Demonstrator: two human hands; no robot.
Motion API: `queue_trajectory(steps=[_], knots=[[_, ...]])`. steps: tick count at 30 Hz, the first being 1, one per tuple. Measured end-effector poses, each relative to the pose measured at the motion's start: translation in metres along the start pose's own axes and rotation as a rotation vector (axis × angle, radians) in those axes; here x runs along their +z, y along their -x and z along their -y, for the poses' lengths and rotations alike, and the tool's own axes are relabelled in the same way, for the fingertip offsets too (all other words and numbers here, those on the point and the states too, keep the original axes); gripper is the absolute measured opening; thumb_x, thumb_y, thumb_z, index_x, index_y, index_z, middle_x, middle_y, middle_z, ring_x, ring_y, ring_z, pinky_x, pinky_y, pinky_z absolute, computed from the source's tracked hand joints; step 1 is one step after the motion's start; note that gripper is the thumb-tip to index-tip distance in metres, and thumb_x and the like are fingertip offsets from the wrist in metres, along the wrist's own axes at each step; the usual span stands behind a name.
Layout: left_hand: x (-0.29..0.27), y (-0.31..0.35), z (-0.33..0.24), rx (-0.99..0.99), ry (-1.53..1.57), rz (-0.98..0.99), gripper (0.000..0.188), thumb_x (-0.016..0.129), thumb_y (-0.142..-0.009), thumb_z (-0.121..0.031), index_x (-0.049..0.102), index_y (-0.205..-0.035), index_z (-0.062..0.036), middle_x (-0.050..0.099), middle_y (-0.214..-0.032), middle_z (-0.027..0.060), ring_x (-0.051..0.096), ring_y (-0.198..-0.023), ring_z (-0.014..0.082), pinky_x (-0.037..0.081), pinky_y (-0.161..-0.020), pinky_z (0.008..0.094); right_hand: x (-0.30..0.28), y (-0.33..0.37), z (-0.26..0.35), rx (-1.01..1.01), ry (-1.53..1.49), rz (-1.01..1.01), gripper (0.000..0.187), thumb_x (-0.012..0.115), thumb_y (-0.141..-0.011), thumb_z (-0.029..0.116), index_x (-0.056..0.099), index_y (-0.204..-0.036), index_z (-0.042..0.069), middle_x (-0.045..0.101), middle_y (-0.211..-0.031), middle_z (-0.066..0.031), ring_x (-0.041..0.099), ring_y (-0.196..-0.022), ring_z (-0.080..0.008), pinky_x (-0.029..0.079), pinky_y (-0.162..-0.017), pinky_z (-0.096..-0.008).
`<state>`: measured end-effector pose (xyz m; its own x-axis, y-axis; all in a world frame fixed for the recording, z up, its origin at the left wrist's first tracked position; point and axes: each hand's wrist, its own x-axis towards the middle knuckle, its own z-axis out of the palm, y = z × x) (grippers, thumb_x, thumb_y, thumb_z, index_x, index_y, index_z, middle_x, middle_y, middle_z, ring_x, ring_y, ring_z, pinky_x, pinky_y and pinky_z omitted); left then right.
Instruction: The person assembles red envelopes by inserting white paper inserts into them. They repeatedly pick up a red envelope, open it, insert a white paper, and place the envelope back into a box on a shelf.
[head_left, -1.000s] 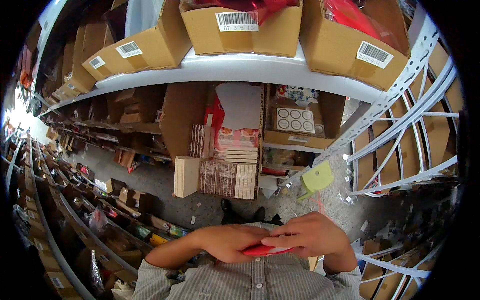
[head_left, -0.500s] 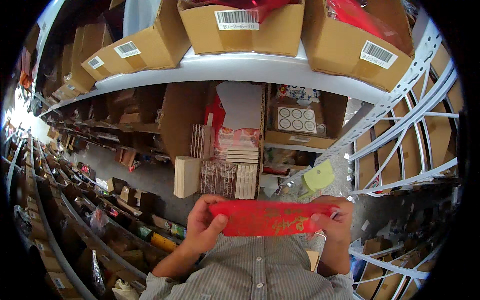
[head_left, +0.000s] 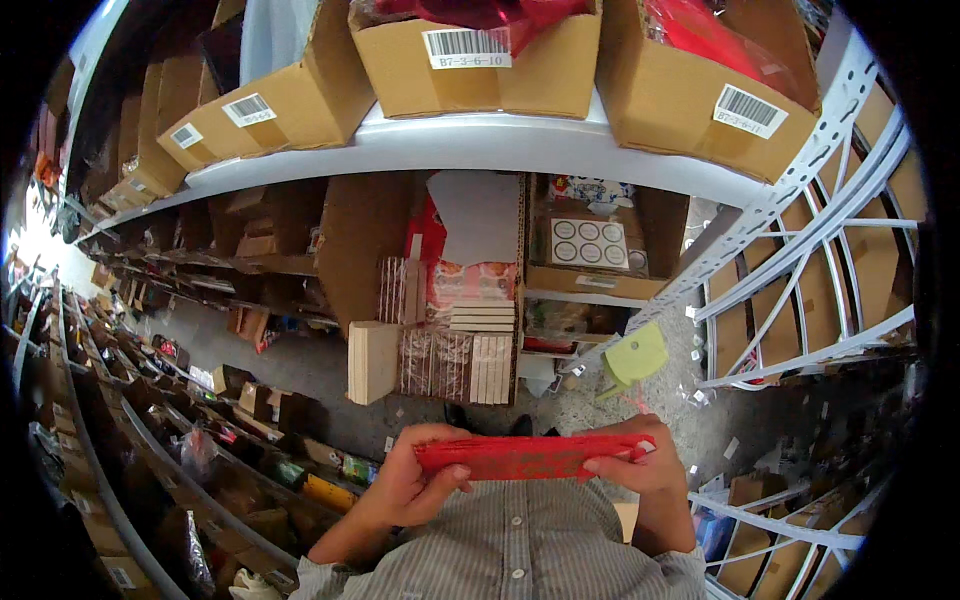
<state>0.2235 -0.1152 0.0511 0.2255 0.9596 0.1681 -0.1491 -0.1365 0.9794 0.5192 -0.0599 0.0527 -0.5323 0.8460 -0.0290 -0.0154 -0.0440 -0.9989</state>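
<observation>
A long, flat red pack with gold markings (head_left: 525, 460) is held level in front of my striped shirt. Its near face is tipped, so it looks narrow and its upper edge shows. My left hand (head_left: 420, 485) grips the left end, thumb across the front. At the right end my right hand (head_left: 648, 470) closes on it, the thumb on the front face and the other fingers mostly behind. A small white bit shows beside the right fingers.
A shelf beam (head_left: 480, 140) carries cardboard boxes (head_left: 475, 75) ahead. Below stands an open carton (head_left: 365, 230) with wrapped stacks (head_left: 435, 362) and pale boards (head_left: 372, 362). A yellow-green stool (head_left: 636, 357) stands right; more racks line both sides.
Both hands have lowered the red pack slightly and shifted it a little left. It has tipped, showing less of its face and more of its upper edge.
</observation>
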Motion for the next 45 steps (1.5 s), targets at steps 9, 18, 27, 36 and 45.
queue_trajectory(steps=[9,18,27,36,45], knots=[[-0.007,-0.003,0.001,0.062,-0.009,0.013,0.033,0.055,-0.090,0.006,0.035,-0.114,-0.0041,0.060,-0.110,0.0268,0.062,-0.074,0.0139,0.054,-0.065,0.0275,0.002,0.000,0.019,-0.127,0.228,0.041,0.032,0.074,-0.077,0.004,0.067,-0.105,-0.010,0.071,-0.078,-0.0175,0.070,-0.064,-0.0212,0.053,-0.058,-0.0286],[-0.005,-0.012,-0.011,-0.014,0.114,0.043,0.028,0.055,-0.091,0.003,0.039,-0.112,-0.0045,0.061,-0.105,0.0290,0.063,-0.073,0.0163,0.054,-0.061,0.0272,0.001,0.002,0.012,-0.023,-0.060,0.117,0.030,0.068,-0.080,-0.003,0.065,-0.109,-0.010,0.071,-0.079,-0.0187,0.071,-0.066,-0.0219,0.055,-0.058,-0.0279],[-0.003,-0.012,-0.015,-0.083,0.237,0.190,0.035,0.050,-0.093,0.006,0.033,-0.120,-0.0065,0.051,-0.122,0.0299,0.063,-0.089,0.0204,0.056,-0.066,0.0305,-0.005,-0.005,0.018,-0.192,-0.020,0.297,0.034,0.065,-0.087,0.003,0.063,-0.120,-0.002,0.072,-0.085,-0.0136,0.069,-0.065,-0.0166,0.054,-0.060,-0.0281],[-0.003,-0.025,-0.018,-0.098,0.120,0.203,0.026,0.045,-0.094,0.007,0.035,-0.111,-0.0079,0.054,-0.116,0.0349,0.065,-0.095,0.0373,0.059,-0.064,0.0406,-0.008,-0.001,0.026,-0.116,0.094,0.152,0.029,0.066,-0.084,-0.001,0.066,-0.112,-0.005,0.071,-0.080,-0.0168,0.070,-0.064,-0.0206,0.055,-0.060,-0.0294],[-0.039,-0.034,-0.061,0.095,-0.404,0.134,0.057,0.076,-0.078,-0.020,0.053,-0.128,-0.0035,0.061,-0.119,0.0164,0.064,-0.100,0.0255,0.052,-0.085,0.0359,-0.010,-0.011,0.019,-0.011,-0.022,0.082,0.038,0.065,-0.074,-0.006,0.067,-0.112,-0.004,0.071,-0.084,-0.0188,0.071,-0.067,-0.0221,0.056,-0.062,-0.0309]])
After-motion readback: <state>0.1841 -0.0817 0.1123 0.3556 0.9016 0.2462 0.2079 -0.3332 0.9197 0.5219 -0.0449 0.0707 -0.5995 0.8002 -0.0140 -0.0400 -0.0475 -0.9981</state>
